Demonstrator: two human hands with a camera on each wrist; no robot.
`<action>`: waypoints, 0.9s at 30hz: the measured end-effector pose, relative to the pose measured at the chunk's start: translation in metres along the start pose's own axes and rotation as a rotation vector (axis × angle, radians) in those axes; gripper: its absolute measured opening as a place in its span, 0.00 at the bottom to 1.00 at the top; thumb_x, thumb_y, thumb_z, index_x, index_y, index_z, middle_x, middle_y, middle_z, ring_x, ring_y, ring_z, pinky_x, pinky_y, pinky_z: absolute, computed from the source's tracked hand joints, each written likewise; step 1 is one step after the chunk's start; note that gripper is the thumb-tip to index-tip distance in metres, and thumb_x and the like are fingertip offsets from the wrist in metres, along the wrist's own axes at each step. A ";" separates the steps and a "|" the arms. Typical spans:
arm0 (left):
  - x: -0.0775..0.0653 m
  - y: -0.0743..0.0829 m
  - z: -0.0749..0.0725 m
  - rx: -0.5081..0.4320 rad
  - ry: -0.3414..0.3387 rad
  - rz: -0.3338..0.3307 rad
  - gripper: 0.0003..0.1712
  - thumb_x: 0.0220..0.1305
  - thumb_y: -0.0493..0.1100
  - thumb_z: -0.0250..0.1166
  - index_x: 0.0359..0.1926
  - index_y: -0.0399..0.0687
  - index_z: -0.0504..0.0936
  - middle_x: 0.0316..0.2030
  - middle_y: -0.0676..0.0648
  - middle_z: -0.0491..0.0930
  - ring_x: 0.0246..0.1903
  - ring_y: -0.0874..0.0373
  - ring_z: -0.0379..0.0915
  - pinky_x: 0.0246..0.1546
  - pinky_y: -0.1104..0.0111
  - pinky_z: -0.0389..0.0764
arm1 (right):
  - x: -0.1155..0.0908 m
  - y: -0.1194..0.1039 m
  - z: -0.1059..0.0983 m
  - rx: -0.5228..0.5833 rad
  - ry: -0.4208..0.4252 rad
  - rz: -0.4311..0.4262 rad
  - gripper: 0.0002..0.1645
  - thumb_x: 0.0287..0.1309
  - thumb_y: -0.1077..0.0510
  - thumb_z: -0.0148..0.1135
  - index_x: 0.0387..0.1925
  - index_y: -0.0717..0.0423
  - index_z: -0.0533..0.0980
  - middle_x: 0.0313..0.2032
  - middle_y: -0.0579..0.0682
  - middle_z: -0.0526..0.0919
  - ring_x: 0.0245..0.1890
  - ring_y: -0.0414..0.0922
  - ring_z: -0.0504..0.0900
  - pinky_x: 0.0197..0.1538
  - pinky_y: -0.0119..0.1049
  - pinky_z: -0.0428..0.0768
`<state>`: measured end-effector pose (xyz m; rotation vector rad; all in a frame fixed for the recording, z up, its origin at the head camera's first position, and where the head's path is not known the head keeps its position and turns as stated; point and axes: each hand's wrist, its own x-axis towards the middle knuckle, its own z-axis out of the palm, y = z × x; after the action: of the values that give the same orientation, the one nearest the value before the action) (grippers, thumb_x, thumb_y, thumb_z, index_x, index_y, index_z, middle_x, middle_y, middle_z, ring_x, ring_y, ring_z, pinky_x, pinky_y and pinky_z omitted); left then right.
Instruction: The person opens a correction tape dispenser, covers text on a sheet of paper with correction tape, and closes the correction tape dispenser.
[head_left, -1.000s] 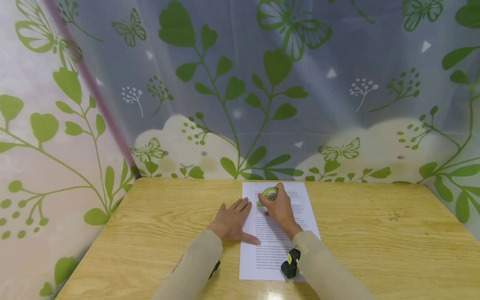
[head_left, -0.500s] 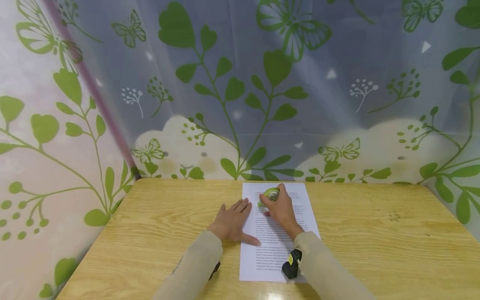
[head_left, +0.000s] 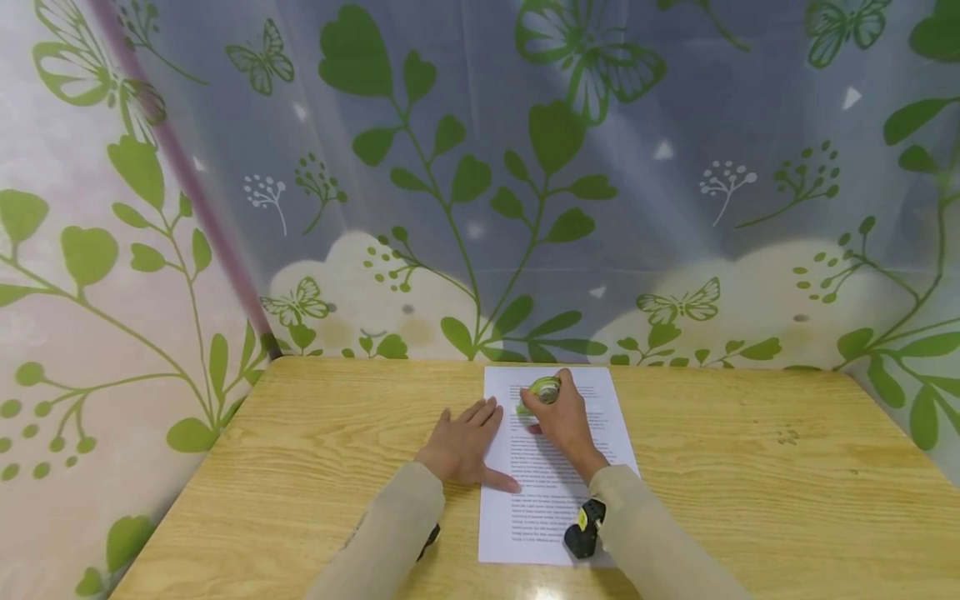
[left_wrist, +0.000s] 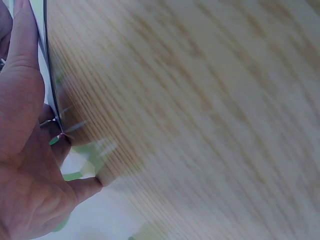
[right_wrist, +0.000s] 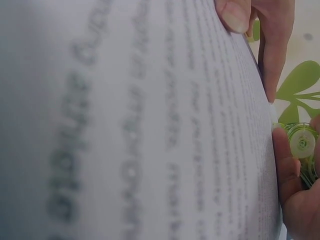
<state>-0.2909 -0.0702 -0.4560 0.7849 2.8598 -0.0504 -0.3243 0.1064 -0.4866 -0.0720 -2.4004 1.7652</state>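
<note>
A printed sheet of paper (head_left: 497, 533) lies on the wooden table, its long sides pointing away from me. My left hand (head_left: 461, 446) lies flat with fingers spread over the sheet's left edge, the thumb reaching onto the print. In my right hand (head_left: 564, 421) I grip a green correction tape dispenser (head_left: 543, 388), its tip down at the left part of the upper text lines. The right wrist view shows the clear round body of the correction tape (right_wrist: 302, 142) between thumb and fingers. The left wrist view shows my left hand (left_wrist: 30, 150) from the side.
Wooden table (head_left: 750, 500) surface extends to both sides of the sheet. Behind it hangs a curtain (head_left: 480, 167) printed with leaves and butterflies. A black wrist camera (head_left: 582, 529) hangs from my right sleeve, above the lower right of the paper.
My right hand, with the correction tape, has shifted very slightly right. The left hand and the sheet stay in place.
</note>
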 end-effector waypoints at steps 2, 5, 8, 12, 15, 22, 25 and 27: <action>0.000 0.001 -0.001 -0.002 0.000 0.000 0.68 0.41 0.84 0.56 0.75 0.46 0.51 0.74 0.47 0.47 0.71 0.53 0.43 0.62 0.43 0.55 | 0.000 -0.001 -0.001 0.001 0.001 -0.005 0.24 0.56 0.56 0.68 0.42 0.59 0.62 0.35 0.59 0.77 0.26 0.48 0.81 0.22 0.37 0.81; 0.000 0.001 -0.003 -0.008 0.002 -0.001 0.68 0.42 0.84 0.56 0.75 0.46 0.51 0.74 0.47 0.47 0.71 0.53 0.42 0.63 0.43 0.54 | 0.001 -0.002 -0.003 0.002 0.002 -0.006 0.24 0.56 0.56 0.68 0.42 0.58 0.62 0.36 0.58 0.77 0.27 0.48 0.81 0.22 0.37 0.81; 0.001 0.002 -0.004 -0.008 0.002 -0.002 0.68 0.42 0.84 0.56 0.75 0.47 0.50 0.74 0.47 0.47 0.71 0.53 0.42 0.63 0.43 0.54 | 0.001 -0.002 -0.005 -0.008 0.000 -0.011 0.23 0.56 0.56 0.68 0.42 0.58 0.62 0.36 0.58 0.77 0.27 0.47 0.81 0.22 0.37 0.81; 0.001 0.004 -0.005 -0.008 0.008 -0.002 0.68 0.41 0.84 0.56 0.75 0.47 0.51 0.74 0.48 0.47 0.71 0.54 0.43 0.63 0.43 0.54 | 0.000 -0.003 -0.007 0.002 -0.005 -0.010 0.23 0.57 0.56 0.68 0.42 0.58 0.62 0.36 0.58 0.77 0.27 0.47 0.81 0.23 0.38 0.81; 0.001 0.004 -0.006 -0.018 0.014 0.003 0.68 0.41 0.83 0.57 0.74 0.46 0.51 0.74 0.47 0.47 0.71 0.53 0.43 0.63 0.43 0.53 | 0.000 -0.002 -0.009 0.025 -0.010 -0.002 0.23 0.57 0.55 0.67 0.42 0.58 0.62 0.37 0.59 0.77 0.27 0.47 0.81 0.24 0.38 0.82; 0.003 0.007 -0.009 -0.058 -0.018 -0.007 0.68 0.39 0.82 0.60 0.74 0.47 0.54 0.73 0.47 0.50 0.71 0.52 0.46 0.63 0.43 0.53 | 0.003 0.005 -0.018 0.279 0.016 0.168 0.29 0.58 0.44 0.66 0.46 0.57 0.62 0.25 0.53 0.72 0.18 0.43 0.78 0.27 0.40 0.83; 0.004 0.004 -0.009 -0.065 -0.024 -0.026 0.67 0.40 0.82 0.61 0.73 0.47 0.55 0.72 0.47 0.52 0.70 0.51 0.48 0.62 0.43 0.55 | 0.003 0.004 -0.024 0.412 0.021 0.258 0.32 0.58 0.41 0.64 0.51 0.56 0.62 0.25 0.52 0.70 0.21 0.41 0.75 0.29 0.41 0.83; 0.004 0.003 -0.008 -0.064 -0.019 -0.035 0.67 0.40 0.82 0.61 0.73 0.48 0.55 0.72 0.47 0.53 0.70 0.50 0.49 0.62 0.43 0.56 | 0.003 0.003 -0.028 0.461 0.017 0.283 0.33 0.59 0.40 0.62 0.53 0.56 0.62 0.26 0.52 0.71 0.23 0.41 0.74 0.30 0.40 0.83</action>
<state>-0.2944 -0.0649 -0.4488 0.7178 2.8418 0.0282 -0.3227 0.1345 -0.4814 -0.3820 -1.9863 2.3850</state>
